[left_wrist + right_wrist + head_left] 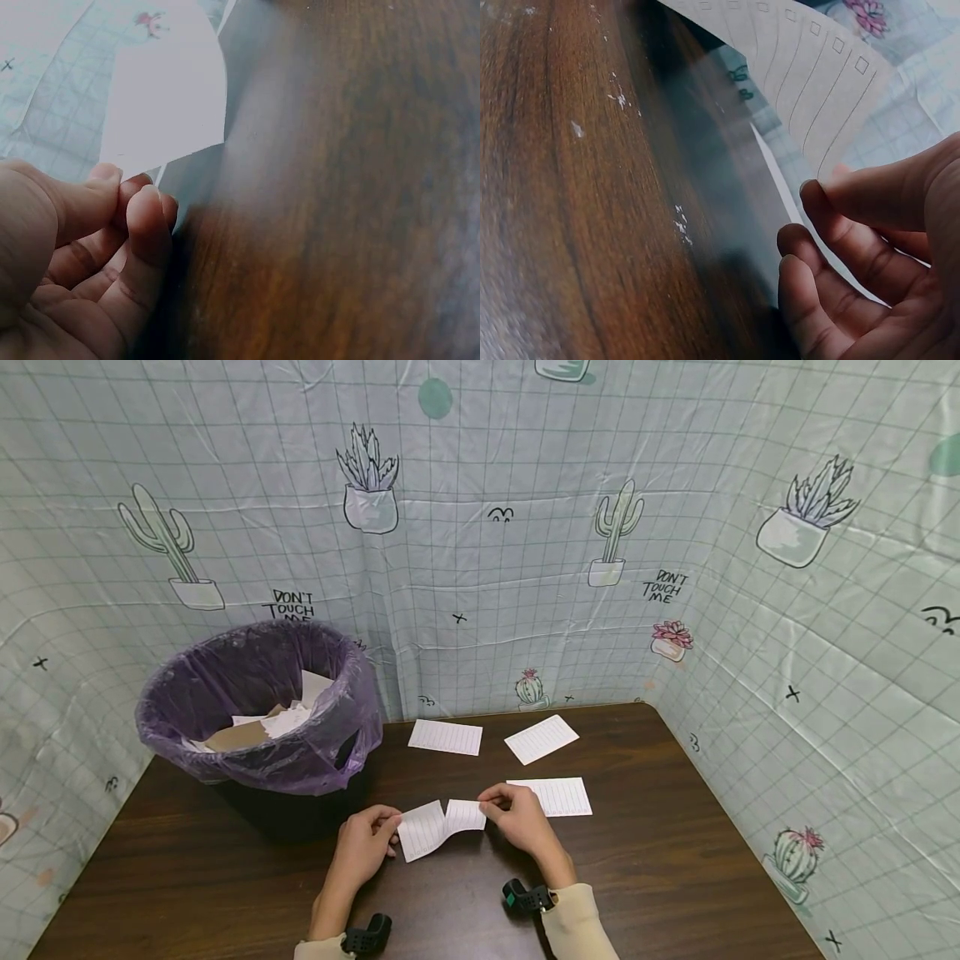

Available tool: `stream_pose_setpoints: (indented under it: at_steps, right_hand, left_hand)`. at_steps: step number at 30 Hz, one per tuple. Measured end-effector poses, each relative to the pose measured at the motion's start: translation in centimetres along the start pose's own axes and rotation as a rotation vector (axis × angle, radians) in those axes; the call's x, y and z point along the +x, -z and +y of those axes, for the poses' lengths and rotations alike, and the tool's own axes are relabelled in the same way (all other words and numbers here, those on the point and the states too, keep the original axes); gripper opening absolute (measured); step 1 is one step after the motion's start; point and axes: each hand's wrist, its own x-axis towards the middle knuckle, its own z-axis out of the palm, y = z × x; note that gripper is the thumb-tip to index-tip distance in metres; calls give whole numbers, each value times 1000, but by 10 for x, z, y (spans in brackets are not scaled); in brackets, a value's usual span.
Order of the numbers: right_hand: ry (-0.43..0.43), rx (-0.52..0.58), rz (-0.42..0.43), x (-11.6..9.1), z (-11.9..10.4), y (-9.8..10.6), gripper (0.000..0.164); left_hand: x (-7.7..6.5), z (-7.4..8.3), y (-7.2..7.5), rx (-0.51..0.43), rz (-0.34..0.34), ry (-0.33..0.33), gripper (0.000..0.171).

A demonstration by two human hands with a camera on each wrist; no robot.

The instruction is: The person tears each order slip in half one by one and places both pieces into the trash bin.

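Observation:
A lined white paper card (423, 832) is held just above the table, bent, with a V-shaped split running down from its top edge near the middle. Its two parts look joined along the lower side. My left hand (363, 845) pinches the left end between thumb and fingers. The right end is pinched by my right hand (521, 818). The left wrist view shows a blank-looking side of the paper (169, 97) beyond the thumb. In the right wrist view, lines and small printed boxes run along the curved paper (810, 67).
Three more lined cards lie on the dark wooden table (660, 860): one card (446, 737) at the back, another (542, 739) beside it, and a third card (562, 797) behind my right hand. A black bin with a purple liner (352, 710) stands at left, holding paper and cardboard scraps (288, 720).

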Motion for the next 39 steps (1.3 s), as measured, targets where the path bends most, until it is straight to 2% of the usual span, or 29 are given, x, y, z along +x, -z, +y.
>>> stream_pose_setpoints:
  at_steps: [17,39]
  right_hand:
    - [-10,-5,27,1,3,1,10]
    - [2,-2,47,1,4,4,7]
  left_hand:
    - [1,-3,0,-10,-2,11,11]
    - [1,-3,1,-20,4,26,12]
